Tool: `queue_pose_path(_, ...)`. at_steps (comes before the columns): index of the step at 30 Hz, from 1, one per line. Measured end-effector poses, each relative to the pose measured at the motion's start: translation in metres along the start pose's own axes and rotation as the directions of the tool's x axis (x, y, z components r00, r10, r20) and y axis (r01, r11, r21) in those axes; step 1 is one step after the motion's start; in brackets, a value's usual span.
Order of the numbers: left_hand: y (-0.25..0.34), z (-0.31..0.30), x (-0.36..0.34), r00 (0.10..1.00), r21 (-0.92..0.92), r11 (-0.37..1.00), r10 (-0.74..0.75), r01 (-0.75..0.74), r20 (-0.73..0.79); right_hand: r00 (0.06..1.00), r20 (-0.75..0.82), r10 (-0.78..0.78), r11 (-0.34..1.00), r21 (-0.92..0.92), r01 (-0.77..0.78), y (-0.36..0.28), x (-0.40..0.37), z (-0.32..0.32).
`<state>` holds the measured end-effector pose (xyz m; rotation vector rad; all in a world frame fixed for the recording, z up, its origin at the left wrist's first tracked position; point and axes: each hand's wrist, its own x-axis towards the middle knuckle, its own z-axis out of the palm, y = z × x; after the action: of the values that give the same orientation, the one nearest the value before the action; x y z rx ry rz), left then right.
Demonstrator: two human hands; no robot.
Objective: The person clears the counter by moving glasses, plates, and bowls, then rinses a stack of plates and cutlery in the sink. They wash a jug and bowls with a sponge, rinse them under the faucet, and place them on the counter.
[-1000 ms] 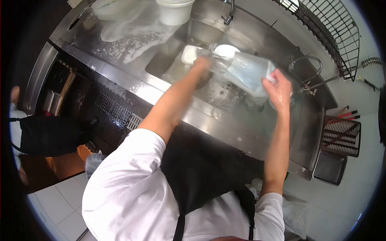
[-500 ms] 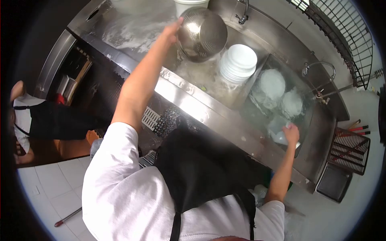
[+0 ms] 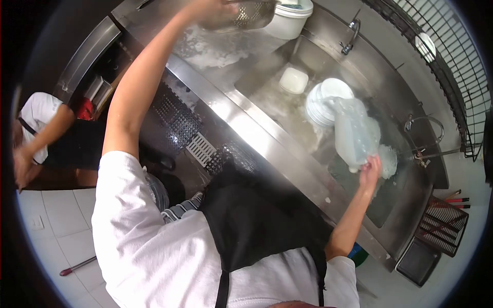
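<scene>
At the top edge, my left hand is closed on the rim of a perforated metal colander, partly cut off by the frame and held over the left counter. My right hand grips the lower end of a translucent whitish plastic jug. The jug is tilted above the divider between the two basins, its far end by a stack of white plates. Water seems to spill from it onto the plates; its exact shape is blurred. Beyond the hand, a white dish lies in the right basin's water.
A white square tub sits in the left basin. Behind it stands a white bucket. Faucets line the back wall, a wire rack hangs upper right, and a black rack is at the right. Another person stands at the left.
My left hand has carried the colander up and left, out of the left basin, uncovering the square tub. My right hand has lifted the jug from the right basin toward the plates.
</scene>
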<state>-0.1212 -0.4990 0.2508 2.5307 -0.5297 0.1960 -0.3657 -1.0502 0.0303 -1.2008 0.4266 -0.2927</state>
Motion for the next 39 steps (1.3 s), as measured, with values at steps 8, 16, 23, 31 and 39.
queue_pose_path(8, -0.127, -0.001, -0.016, 0.982, 0.509, 0.844, 0.186, -0.171, 0.022, 0.956, 0.192, 0.221, 0.972, 0.037, -0.232, 0.060, 0.015, 0.191)
queue_pose_path(16, -0.235, 0.064, -0.041, 0.958, 0.568, 0.799, 0.280, -0.195, -0.065, 0.967, 0.113, 0.227, 0.974, -0.015, -0.227, 0.070, -0.001, 0.251)
queue_pose_path(23, -0.236, 0.126, -0.024, 0.988, 0.588, 0.801, 0.150, -0.107, -0.024, 0.999, -0.032, 0.038, 0.988, 0.150, -0.033, 0.035, -0.013, 0.197)
queue_pose_path(31, -0.105, 0.305, 0.011, 0.765, -0.051, 0.911, 0.372, -0.408, 0.525, 0.919, -0.372, -0.130, 0.991, -0.065, 0.114, -0.010, -0.025, 0.138)
queue_pose_path(39, -0.039, 0.558, 0.001, 0.413, -0.024, 0.861, 0.269, -0.508, 0.870, 0.915, -0.398, -0.065, 0.997, -0.053, 0.048, -0.012, -0.033, 0.031)
